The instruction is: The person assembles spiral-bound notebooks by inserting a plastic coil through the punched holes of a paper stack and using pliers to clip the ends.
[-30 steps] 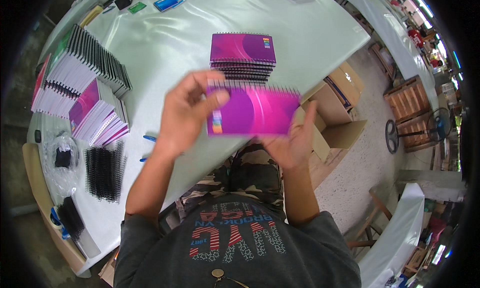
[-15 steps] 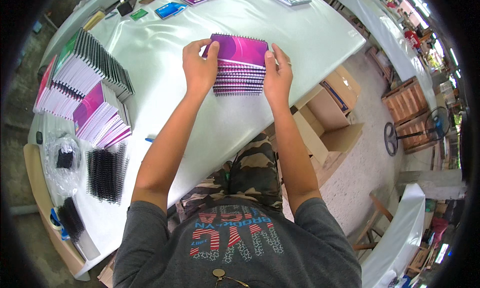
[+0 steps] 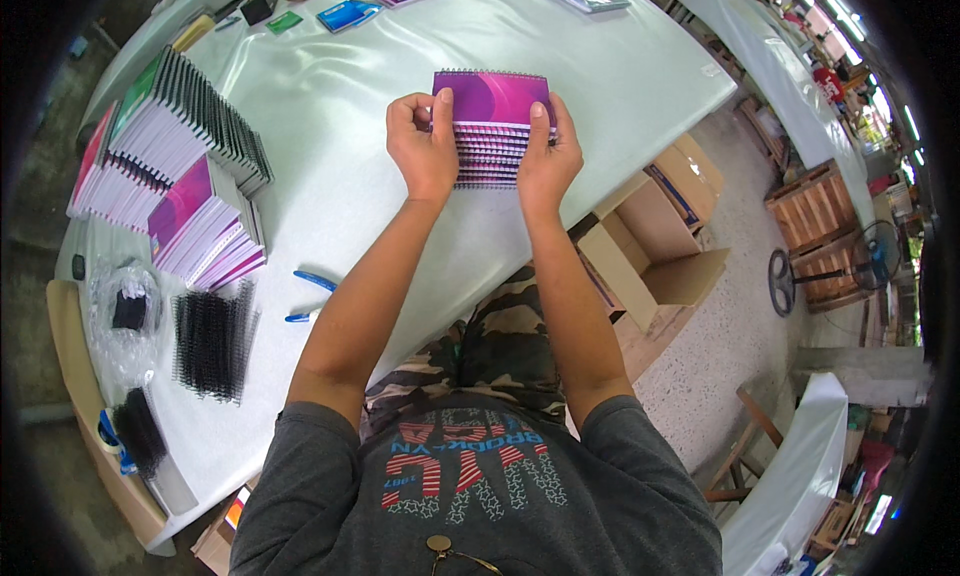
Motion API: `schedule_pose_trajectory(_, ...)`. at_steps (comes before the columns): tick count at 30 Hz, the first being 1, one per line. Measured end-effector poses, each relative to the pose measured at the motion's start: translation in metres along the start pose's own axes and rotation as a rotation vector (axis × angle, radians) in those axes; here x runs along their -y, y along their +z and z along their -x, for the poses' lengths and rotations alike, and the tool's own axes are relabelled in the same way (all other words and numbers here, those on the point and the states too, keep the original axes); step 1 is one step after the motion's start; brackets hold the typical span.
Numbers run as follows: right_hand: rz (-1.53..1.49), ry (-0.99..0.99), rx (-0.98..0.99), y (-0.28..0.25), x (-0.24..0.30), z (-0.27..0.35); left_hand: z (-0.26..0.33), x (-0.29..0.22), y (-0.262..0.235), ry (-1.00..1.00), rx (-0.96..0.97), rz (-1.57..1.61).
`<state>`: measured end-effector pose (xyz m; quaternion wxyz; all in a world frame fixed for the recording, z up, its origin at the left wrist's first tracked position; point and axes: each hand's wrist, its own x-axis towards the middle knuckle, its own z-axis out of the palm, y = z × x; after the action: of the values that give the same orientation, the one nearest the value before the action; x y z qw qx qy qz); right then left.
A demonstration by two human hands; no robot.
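Both hands clamp a stack of purple spiral notebooks [image 3: 492, 128] on the white surface [image 3: 330, 156]: left hand [image 3: 422, 144] and right hand [image 3: 549, 154] squeeze its sides. Stiff, fairly heavy, covers likely slippery; side grips suit.

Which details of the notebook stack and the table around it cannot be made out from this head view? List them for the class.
- Notebook stack: its side edges, hidden behind the left hand and right hand.
- Bag of black parts: contents blurred near the rim.
- Small items at the table's far edge: too small to identify.
- Open cardboard box: its inside is partly hidden by the table.
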<state>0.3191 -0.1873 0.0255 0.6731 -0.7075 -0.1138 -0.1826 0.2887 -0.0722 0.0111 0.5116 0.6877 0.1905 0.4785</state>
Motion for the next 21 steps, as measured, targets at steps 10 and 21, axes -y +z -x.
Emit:
schedule_pose_trajectory(10,0.018,-0.251,-0.050,-0.063,-0.027,0.034,-0.052,-0.041,-0.184,0.663,-0.002,-0.789)
schedule_pose_trajectory(21,-0.864,0.921,0.732,-0.024,0.033,0.135,0.034,-0.059,-0.245,0.646,0.391,-0.960)
